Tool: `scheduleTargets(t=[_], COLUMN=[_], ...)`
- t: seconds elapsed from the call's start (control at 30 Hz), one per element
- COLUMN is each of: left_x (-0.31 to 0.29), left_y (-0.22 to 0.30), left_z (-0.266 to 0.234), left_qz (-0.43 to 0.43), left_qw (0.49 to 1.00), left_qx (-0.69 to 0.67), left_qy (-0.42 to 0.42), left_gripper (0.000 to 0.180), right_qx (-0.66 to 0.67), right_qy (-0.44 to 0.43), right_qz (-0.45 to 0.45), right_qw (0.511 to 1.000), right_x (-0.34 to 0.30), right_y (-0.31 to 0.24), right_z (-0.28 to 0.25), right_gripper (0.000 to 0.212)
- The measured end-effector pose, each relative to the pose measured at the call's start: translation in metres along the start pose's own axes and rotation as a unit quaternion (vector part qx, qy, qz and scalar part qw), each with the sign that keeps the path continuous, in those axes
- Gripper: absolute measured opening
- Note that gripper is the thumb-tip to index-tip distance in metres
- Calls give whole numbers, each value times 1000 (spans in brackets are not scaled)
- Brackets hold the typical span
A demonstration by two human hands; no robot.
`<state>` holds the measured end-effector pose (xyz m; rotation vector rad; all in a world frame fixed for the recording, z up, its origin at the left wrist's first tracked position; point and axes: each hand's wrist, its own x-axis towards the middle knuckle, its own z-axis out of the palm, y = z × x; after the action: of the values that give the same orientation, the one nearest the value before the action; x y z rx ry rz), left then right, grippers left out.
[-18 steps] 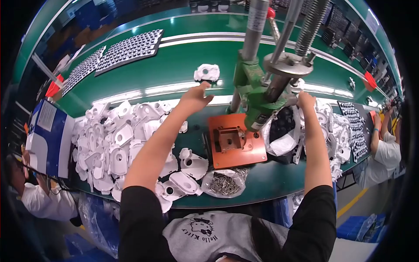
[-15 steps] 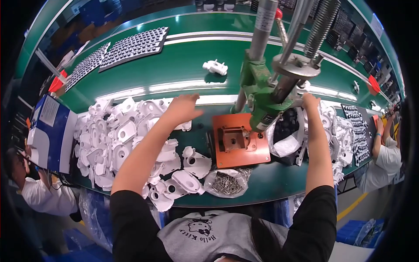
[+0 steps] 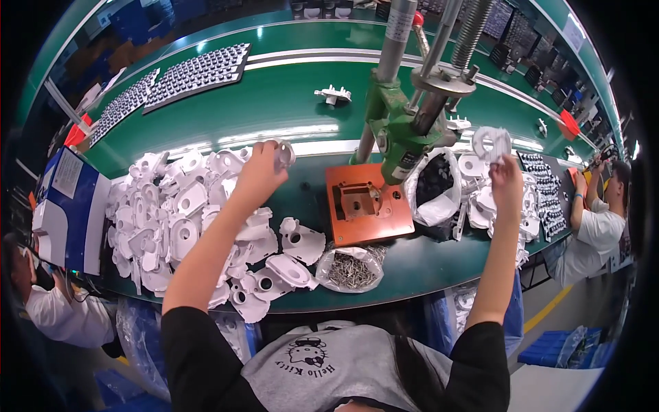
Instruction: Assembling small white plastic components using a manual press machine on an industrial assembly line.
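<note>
One white part (image 3: 285, 152) is pinched by the left hand (image 3: 262, 172) near the left pile (image 3: 191, 201); the right hand (image 3: 507, 182) pinches a white ring (image 3: 504, 142), right of the press (image 3: 403, 132).

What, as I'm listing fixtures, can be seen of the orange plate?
The orange plate is flat, squarish and looks painted. Near its middle, a metal-looking nest has a dark hole. It lies level on the bench; the green press overlaps its rear right corner in view. A bag of metal pins lies at its front edge, contact unclear. Neither the left hand nor right hand touches it.
</note>
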<state>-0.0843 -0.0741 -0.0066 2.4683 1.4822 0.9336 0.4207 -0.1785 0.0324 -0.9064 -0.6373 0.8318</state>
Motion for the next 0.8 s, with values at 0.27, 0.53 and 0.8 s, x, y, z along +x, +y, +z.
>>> scheduleTargets(t=[0.27, 0.53, 0.8], left_x=[-80, -124, -140], left_y=[137, 157, 169], left_z=[-6, 5, 30], left_qz=[38, 76, -37], left_qw=[843, 838, 823], left_qx=[-533, -540, -555], left_qy=[-57, 22, 118], left_gripper=[64, 72, 61], right_qx=[155, 184, 157], right_qy=[-192, -206, -122], right_qz=[235, 298, 331], right_qw=[940, 914, 923], right_x=[-188, -224, -227], right_y=[56, 79, 97], right_z=[108, 145, 139], right_gripper=[47, 51, 37])
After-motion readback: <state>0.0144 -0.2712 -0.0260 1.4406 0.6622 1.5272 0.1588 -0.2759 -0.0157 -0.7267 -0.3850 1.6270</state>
